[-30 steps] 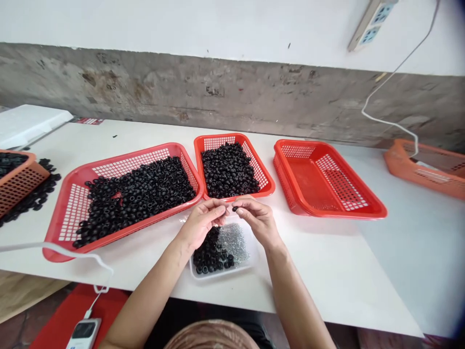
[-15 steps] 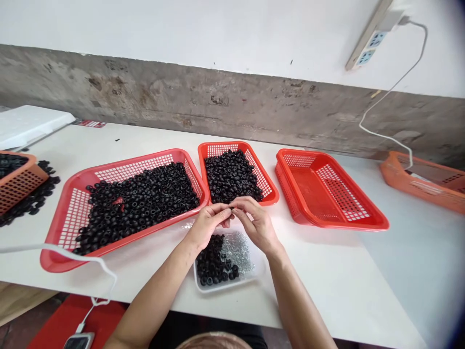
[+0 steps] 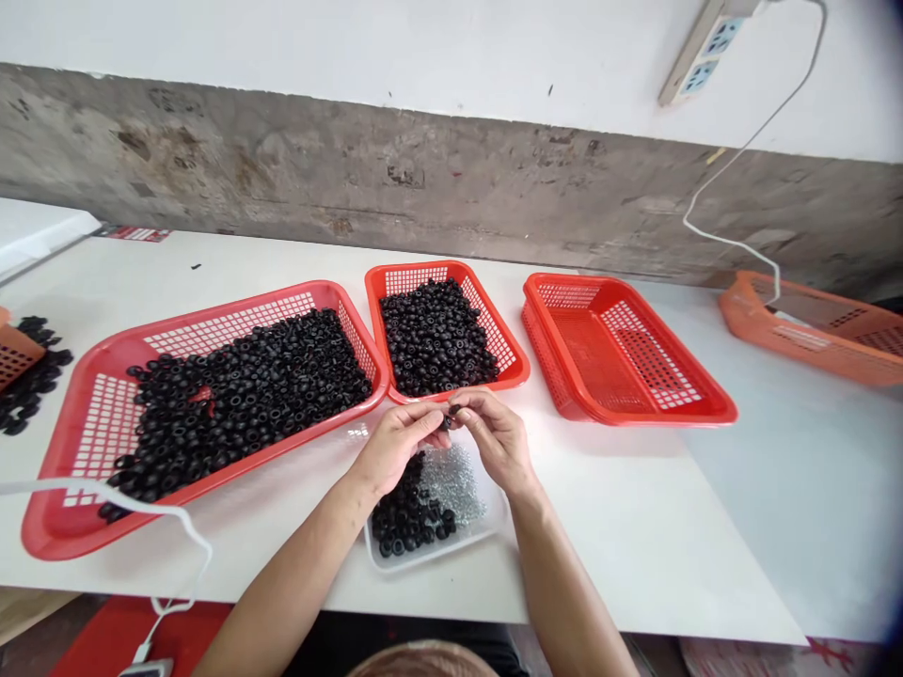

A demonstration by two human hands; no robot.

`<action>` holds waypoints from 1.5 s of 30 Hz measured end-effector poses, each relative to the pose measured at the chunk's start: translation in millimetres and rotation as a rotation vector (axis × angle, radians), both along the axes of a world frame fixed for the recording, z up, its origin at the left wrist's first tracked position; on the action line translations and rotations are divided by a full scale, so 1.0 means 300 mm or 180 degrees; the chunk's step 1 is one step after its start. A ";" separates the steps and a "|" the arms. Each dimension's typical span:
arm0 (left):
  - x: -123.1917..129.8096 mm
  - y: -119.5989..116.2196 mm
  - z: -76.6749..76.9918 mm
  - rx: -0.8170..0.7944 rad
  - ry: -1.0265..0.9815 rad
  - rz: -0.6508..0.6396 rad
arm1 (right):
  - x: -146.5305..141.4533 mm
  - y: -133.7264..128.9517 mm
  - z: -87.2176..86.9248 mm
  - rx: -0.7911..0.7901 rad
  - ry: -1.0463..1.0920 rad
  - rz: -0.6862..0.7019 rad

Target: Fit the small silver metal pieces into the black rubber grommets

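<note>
My left hand [image 3: 403,440] pinches a small black ring-shaped part [image 3: 446,424] between thumb and fingers. Close beside it, my right hand [image 3: 494,434] is closed on another small black part [image 3: 455,411]; its exact shape is too small to tell. Both hands meet above a clear plastic tray [image 3: 423,562]. In that tray lie black ring-shaped parts [image 3: 416,527] on the left and many small shiny clear or silvery pieces [image 3: 455,484] on the right. Behind my hands stands a red basket [image 3: 518,369] filled with black parts [image 3: 437,338].
A larger red basket [image 3: 63,527] of black parts, with a red scrap among them, stands left. Stacked red baskets [image 3: 607,353] are at right, an orange basket [image 3: 811,329] beyond. A white cable [image 3: 141,503] crosses the left front. Loose black parts [image 3: 35,376] lie far left.
The view has shifted, so the baskets sit further left and slightly higher. My fingertips have parted a little, and two black parts now show between them.
</note>
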State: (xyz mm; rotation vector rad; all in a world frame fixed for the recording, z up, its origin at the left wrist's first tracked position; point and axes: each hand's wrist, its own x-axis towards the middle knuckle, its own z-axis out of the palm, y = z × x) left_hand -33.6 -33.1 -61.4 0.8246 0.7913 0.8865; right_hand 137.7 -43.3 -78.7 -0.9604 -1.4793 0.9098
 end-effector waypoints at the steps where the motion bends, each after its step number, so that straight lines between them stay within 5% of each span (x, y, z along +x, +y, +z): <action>1: 0.000 0.002 0.001 -0.0048 -0.0060 -0.0006 | 0.001 0.001 -0.001 0.0002 -0.0019 -0.0039; 20: -0.005 0.019 0.002 0.0012 -0.0245 0.0265 | -0.015 0.003 -0.003 0.0629 -0.0722 -0.0341; 30: -0.008 -0.010 0.040 -0.0504 -0.0505 0.0345 | -0.006 -0.019 0.051 0.1251 -0.1551 -0.0404; 38: 0.031 -0.018 0.014 -0.0455 -0.0704 0.0236 | -0.001 -0.018 -0.012 0.1943 -0.1956 -0.1101; 45: 0.023 -0.010 0.009 -0.0503 -0.0629 0.0192 | 0.013 -0.027 -0.016 0.1903 -0.2146 -0.0981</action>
